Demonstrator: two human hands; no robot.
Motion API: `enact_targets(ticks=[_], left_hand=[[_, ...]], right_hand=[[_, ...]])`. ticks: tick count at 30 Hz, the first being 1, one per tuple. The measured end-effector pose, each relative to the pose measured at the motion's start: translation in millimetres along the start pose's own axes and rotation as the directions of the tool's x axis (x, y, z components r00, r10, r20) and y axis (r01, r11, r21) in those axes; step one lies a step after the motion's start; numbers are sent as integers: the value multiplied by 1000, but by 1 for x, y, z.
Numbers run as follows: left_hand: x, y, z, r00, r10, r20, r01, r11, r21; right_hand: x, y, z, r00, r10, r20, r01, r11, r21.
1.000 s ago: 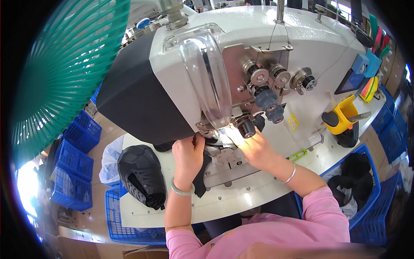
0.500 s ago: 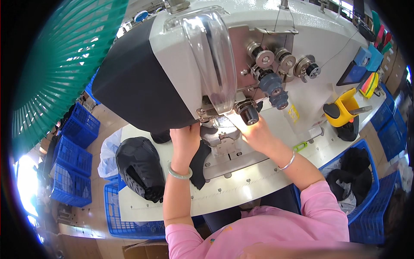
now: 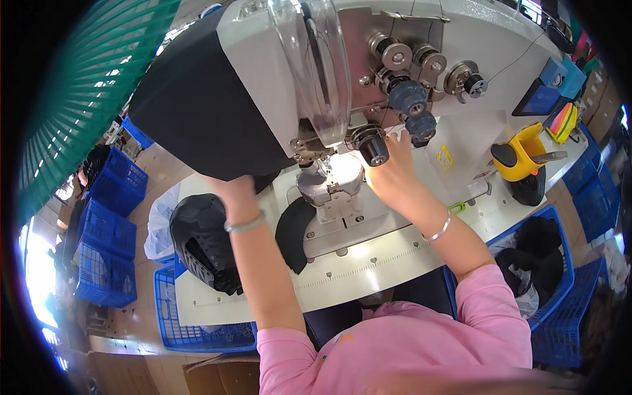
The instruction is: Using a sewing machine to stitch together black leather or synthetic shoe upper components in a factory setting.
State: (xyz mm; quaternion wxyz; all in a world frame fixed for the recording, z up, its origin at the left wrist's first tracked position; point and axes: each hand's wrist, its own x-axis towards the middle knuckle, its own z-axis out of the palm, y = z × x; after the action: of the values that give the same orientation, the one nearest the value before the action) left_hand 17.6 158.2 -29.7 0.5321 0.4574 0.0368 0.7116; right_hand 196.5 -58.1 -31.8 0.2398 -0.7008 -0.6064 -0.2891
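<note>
In front of me stands a white sewing machine with a black head cover, its lamp lighting the needle area. My left hand, smeared by motion, is left of the needle beside a black shoe upper; the head cover hides its fingers. A curved black fabric piece lies on the machine bed, left of the needle plate. Right of the needle, behind a black knob, is my right hand. Its fingers are curled, their tips hidden; what they hold, if anything, does not show.
A yellow holder with a metal tool stands at the right of the table. Blue crates flank the table, one with black pieces at the right. A green fan guard fills the upper left.
My left hand has moved left, away from the needle area towards the shoe upper. My right hand has shifted slightly up and away from the needle. The whole view has tilted a little.
</note>
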Motion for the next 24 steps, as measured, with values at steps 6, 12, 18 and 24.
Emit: enact_targets(ticks=[6,12,18,24], left_hand=[[-50,178,65,913,259,316,-328,4,945],[-113,169,80,856,-108,505,-473,227,851],[-128,140,41,639,-716,281,384,613,690],[-137,124,38,573,-739,355,612,673,415]], right_hand=[[-12,-41,-59,983,-178,-37,180,929,323],[0,-58,-48,944,-234,231,-138,353,925],[-38,-34,-14,772,-402,493,-590,-163,791],[-52,-43,-25,763,-276,584,-645,-365,671]])
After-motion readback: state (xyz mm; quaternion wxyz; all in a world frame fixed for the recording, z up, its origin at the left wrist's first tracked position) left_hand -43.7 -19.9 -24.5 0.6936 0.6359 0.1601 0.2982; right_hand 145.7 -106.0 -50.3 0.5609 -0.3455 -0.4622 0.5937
